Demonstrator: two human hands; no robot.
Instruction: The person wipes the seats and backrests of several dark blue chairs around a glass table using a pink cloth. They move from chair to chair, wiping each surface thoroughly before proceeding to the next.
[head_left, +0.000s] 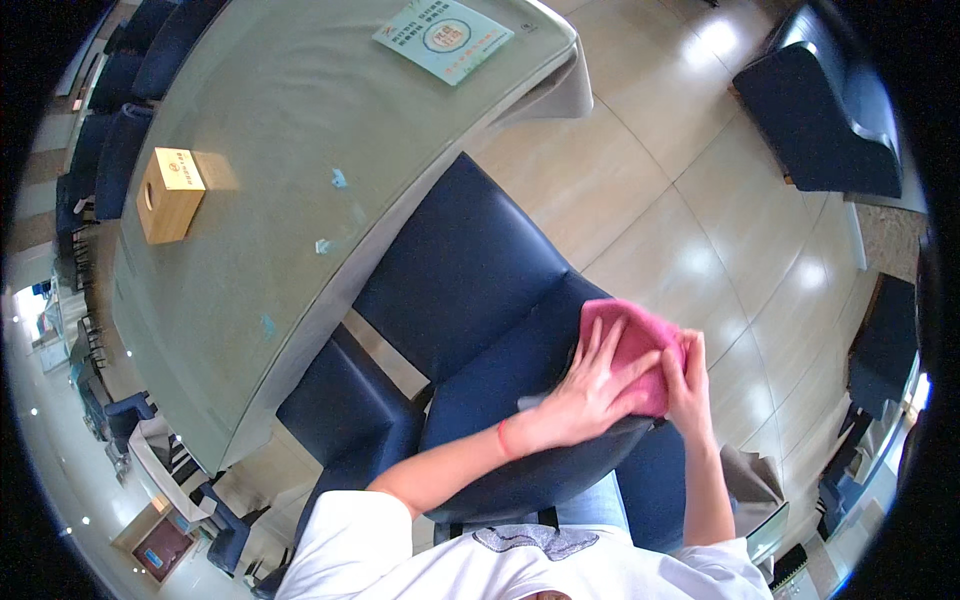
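Observation:
A pink cloth (634, 345) is bunched at the upper corner of a dark blue leather-look chair's backrest (547, 472). My left hand (589, 390), with a red string at the wrist, lies on the cloth with its fingers spread. On the cloth's right edge, my right hand (688, 379) pinches the fabric between thumb and fingers. The two hands nearly meet over it. Whether the cloth presses on the chair behind it is hard to tell.
A glass-topped table (262, 150) with a pale cloth bears a wooden tissue box (171, 196), a printed card (444, 37) and small bluish scraps (339, 178). Another blue chair (352, 397) stands close on the left. A dark armchair (817, 112) sits across the tiled floor (667, 247).

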